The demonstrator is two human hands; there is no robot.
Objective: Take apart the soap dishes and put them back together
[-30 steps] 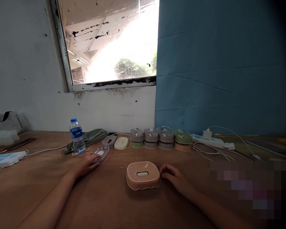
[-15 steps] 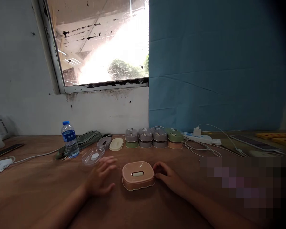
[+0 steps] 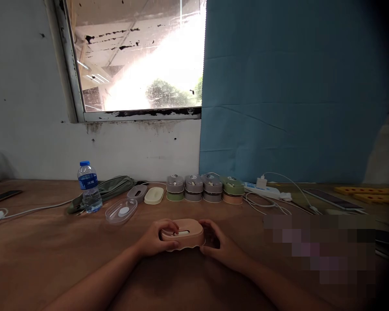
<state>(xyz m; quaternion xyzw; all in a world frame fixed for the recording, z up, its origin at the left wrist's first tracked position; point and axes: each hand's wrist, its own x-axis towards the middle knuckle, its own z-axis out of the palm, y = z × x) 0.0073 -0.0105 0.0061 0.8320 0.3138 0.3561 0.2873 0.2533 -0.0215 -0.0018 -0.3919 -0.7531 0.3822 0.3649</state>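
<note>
Between my hands is a peach-pink plastic box [image 3: 194, 228], rounded at the corners, with a pale piece in the oval slot on its top and a wavy lower rim. My left hand [image 3: 155, 237] is closed around its left end, fingers on top and thumb at the near side. At the right end, my right hand [image 3: 218, 242] curls around the box, fingertips at the far corner and thumb at the near corner. The box is slightly tilted; whether its underside touches the table [image 3: 168, 285] I cannot tell.
Along the wall stand several two-tier boxes [image 3: 193, 185]. Left of them lie a cream lid [image 3: 154, 195], a grey slotted lid [image 3: 137, 192] and a clear tray [image 3: 116, 211]. A water bottle [image 3: 90, 190], a green bag [image 3: 113, 188], a power strip [image 3: 262, 189] and a phone [image 3: 332, 198] are also there.
My left hand has moved right and taken hold of the box's left end. My right hand has closed in on the other end. The box is now tilted.
</note>
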